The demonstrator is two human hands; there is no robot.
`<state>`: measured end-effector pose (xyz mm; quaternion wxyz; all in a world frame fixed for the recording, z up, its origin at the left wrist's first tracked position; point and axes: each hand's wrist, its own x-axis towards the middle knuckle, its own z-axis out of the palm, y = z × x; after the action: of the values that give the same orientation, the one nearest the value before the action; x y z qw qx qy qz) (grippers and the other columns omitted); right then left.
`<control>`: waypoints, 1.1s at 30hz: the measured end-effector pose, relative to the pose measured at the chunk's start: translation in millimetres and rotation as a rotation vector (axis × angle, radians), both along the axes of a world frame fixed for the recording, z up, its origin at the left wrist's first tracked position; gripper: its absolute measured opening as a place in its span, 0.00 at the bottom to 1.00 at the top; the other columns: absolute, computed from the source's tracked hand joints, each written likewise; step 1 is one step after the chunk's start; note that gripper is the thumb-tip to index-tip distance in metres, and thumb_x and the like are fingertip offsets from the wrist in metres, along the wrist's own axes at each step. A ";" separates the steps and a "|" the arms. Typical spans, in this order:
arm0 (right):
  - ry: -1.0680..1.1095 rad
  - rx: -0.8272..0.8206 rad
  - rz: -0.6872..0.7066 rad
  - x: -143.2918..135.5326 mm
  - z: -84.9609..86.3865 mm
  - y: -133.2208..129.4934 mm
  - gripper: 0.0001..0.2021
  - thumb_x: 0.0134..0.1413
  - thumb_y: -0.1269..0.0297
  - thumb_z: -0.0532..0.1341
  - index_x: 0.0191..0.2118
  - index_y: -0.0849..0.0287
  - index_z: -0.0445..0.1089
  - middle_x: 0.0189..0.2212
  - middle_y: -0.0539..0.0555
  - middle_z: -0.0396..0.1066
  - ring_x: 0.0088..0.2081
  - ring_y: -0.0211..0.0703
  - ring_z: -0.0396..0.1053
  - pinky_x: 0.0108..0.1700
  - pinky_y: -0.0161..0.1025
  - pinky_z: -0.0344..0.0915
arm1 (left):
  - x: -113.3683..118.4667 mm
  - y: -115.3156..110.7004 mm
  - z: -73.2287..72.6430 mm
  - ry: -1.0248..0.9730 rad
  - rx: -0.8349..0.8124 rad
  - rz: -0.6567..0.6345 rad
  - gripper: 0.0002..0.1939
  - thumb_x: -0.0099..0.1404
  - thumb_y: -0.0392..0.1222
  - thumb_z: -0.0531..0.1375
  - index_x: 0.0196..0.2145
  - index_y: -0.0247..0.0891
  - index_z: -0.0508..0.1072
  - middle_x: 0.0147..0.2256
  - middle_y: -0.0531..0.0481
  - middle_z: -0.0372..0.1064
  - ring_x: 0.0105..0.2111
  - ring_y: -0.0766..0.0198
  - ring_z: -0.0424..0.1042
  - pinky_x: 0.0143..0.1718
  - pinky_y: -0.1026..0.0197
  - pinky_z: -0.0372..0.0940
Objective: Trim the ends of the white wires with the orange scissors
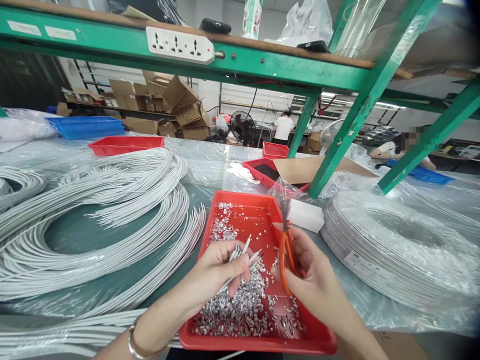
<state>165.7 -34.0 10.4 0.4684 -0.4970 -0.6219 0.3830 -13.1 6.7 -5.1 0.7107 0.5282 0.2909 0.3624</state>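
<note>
Over a red tray (258, 343) strewn with small silvery scraps, my left hand (225, 265) pinches several white cable ends (245, 246), some with dark tips. To its right, my right hand (307, 260) is wrapped round scissors with orange handles (287, 255). Their blades point up and away and look blurred, apart from the cables. Large coils of white cable (93, 270) lie left of the tray, with cut ends fanned out near its left edge.
Wrapped cable coil (397, 250) at right, beside a white box (305, 215). Behind are red trays (125, 145), a blue tray (86, 126) and cardboard (318, 170). Green shelf posts (345, 135) rise at right; a power strip (180, 45) is overhead. Two people are farther back.
</note>
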 end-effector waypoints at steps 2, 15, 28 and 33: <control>-0.200 0.018 0.018 7.9 -1.4 -12.0 0.31 0.43 0.67 0.61 0.56 0.58 0.54 0.43 0.59 0.67 0.41 0.49 0.66 0.40 0.42 0.65 | 0.3 -0.8 1.5 0.026 0.003 0.030 0.13 0.56 0.47 0.61 0.28 0.33 0.68 0.20 0.56 0.67 0.11 0.79 0.56 0.15 0.70 0.44; -0.701 -0.182 0.008 2.5 15.8 -36.9 0.29 0.37 0.64 0.59 0.52 0.60 0.62 0.28 0.57 0.70 0.34 0.54 0.67 0.37 0.49 0.66 | 3.9 -3.4 2.7 0.080 0.050 0.057 0.13 0.54 0.47 0.61 0.27 0.34 0.67 0.19 0.58 0.64 0.11 0.79 0.51 0.14 0.69 0.42; -0.672 -0.056 -0.018 2.5 2.9 -38.3 0.25 0.40 0.65 0.59 0.49 0.58 0.64 0.32 0.57 0.73 0.35 0.53 0.69 0.34 0.45 0.67 | 4.2 -4.1 0.5 0.091 0.045 0.089 0.12 0.51 0.45 0.64 0.28 0.34 0.68 0.17 0.61 0.59 0.12 0.78 0.50 0.13 0.71 0.44; -0.398 0.051 -0.066 12.7 -6.8 -27.2 0.23 0.50 0.64 0.56 0.54 0.57 0.56 0.24 0.52 0.69 0.30 0.47 0.69 0.33 0.41 0.69 | 2.6 -6.4 3.0 0.058 0.046 0.101 0.11 0.51 0.44 0.64 0.27 0.35 0.68 0.14 0.62 0.56 0.12 0.77 0.50 0.14 0.71 0.45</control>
<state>178.4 -61.1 3.6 0.3612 -0.5707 -0.6952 0.2459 -10.5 0.3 -2.1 0.6705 0.5392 0.3292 0.3890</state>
